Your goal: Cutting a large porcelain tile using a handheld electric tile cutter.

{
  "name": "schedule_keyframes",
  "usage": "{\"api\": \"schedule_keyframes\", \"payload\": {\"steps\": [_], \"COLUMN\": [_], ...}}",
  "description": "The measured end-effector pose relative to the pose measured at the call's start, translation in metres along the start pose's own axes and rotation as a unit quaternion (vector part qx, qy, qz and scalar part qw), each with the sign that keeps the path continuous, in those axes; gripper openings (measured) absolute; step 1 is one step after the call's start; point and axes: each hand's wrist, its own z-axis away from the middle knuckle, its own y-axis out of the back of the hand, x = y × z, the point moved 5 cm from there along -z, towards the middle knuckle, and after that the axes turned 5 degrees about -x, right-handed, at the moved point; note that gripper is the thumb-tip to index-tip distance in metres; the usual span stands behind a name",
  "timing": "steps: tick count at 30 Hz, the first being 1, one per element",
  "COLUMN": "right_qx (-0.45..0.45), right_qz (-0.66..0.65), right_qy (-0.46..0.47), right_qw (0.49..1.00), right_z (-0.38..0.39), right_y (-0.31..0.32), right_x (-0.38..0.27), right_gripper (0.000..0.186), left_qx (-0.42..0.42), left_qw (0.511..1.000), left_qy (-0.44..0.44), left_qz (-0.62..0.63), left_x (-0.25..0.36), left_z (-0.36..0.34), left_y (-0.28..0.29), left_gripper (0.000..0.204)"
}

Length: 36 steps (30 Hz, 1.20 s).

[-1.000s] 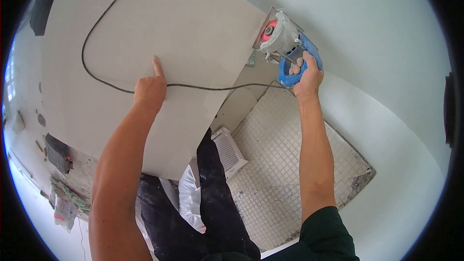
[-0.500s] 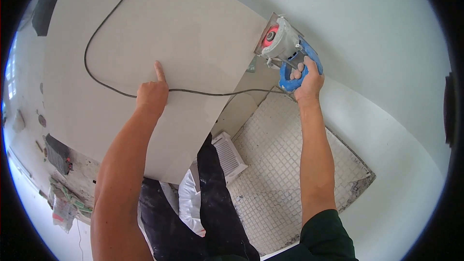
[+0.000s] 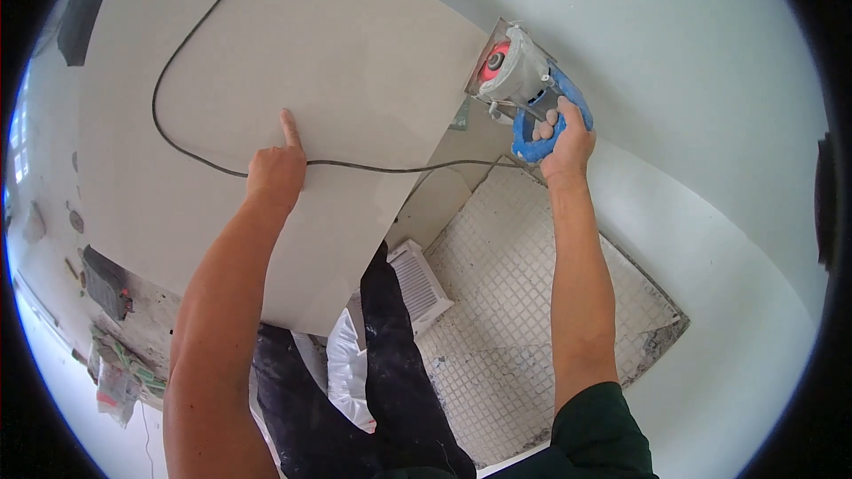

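Steadying the disc cutter [image 3: 522, 75] by the edge of the beige slab [image 3: 373, 53] is judged the step in hand. At one o'clock, the cutter is grasped by the right hand [image 3: 566, 149]. Toward ten o'clock, the left hand [image 3: 276, 168] is seen with forefinger extended over the power cord [image 3: 390, 170]; whether the cord is pinched cannot be told. Next, firm grip and clear cord seem needed.

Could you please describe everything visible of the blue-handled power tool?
The power tool has a blue, plastic-looking loop handle, a scuffed grey housing, a round red part and a metallic plate. The right hand grips the handle, its near end. The plate shows at the right edge of the beige board; contact is unclear. A dark cable leads toward the handle's lower end. Whether the tool is running cannot be told.
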Motion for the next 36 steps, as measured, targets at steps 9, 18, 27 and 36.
{"api": "schedule_keyframes", "payload": {"steps": [9,18,27,36], "right_qx": [-0.008,-0.011,-0.014,0.0], "right_qz": [-0.006,-0.002,-0.001,-0.012], "right_qy": [-0.003,0.003,0.003,0.001], "right_qw": [1.0,1.0,1.0,1.0], "right_z": [-0.004,-0.001,-0.004,-0.004], "right_y": [0.006,0.0,0.002,-0.005], "right_x": [0.002,0.0,0.001,0.0], "right_gripper": [0.015,0.014,0.013,0.013], "left_qx": [-0.013,-0.017,-0.021,0.01], "left_qw": [1.0,1.0,1.0,1.0], "left_qy": [-0.007,0.006,0.013,0.003], "left_qz": [0.006,0.005,0.009,0.006], "left_x": [0.005,0.002,0.001,-0.002], "left_z": [0.0,0.002,0.001,0.005], "left_y": [0.0,0.002,-0.002,-0.009], "left_gripper": [0.091,0.092,0.098,0.098]}}
